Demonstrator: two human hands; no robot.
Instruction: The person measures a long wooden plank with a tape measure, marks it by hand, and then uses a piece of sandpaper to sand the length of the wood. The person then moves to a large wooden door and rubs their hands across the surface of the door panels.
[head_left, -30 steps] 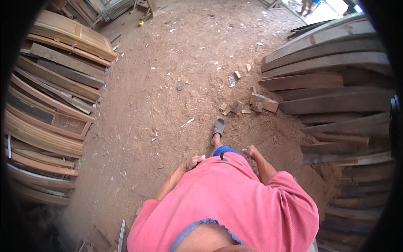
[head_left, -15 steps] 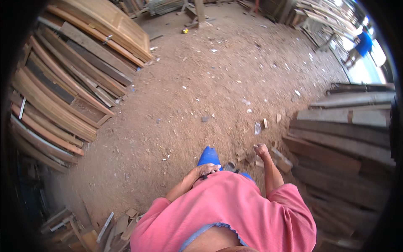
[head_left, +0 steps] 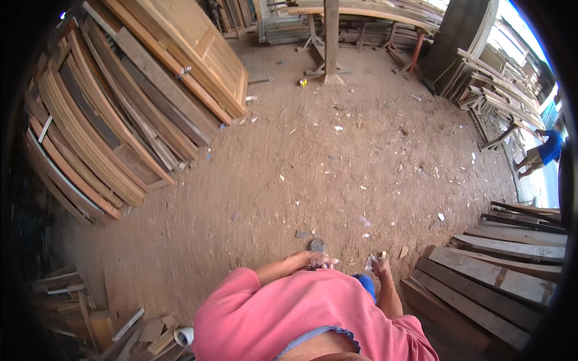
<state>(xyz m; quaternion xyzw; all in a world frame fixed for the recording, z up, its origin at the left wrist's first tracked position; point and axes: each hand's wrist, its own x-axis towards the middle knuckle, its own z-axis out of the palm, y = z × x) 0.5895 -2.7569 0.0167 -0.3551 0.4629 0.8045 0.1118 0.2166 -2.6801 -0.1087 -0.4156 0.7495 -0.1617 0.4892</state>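
Note:
My left hand (head_left: 319,260) is held against the front of my pink shirt (head_left: 301,301) at waist height. Its fingers are curled, and a small dark thing shows under them, too little to name. Out to the right hangs my right hand (head_left: 380,266), closed, with nothing visible in it. A scrap of clear plastic (head_left: 369,263) on the ground shows right beside that hand. A grey shoe tip (head_left: 317,245) is seen just beyond my left hand, and a bit of blue trouser leg (head_left: 366,284) below my right.
Wooden doors and frames (head_left: 120,120) lean in a row at left. Stacked planks (head_left: 481,283) lie close at right. A post (head_left: 330,42) stands ahead before a timber rack (head_left: 373,15). Offcuts (head_left: 153,337) lie at lower left. A person in blue (head_left: 549,147) is far right.
I have moved forward over the dirt floor; the plank stack and plastic scrap are nearer. More of the far rack shows. My left hand stays at my waist, and my right arm hangs lower in view.

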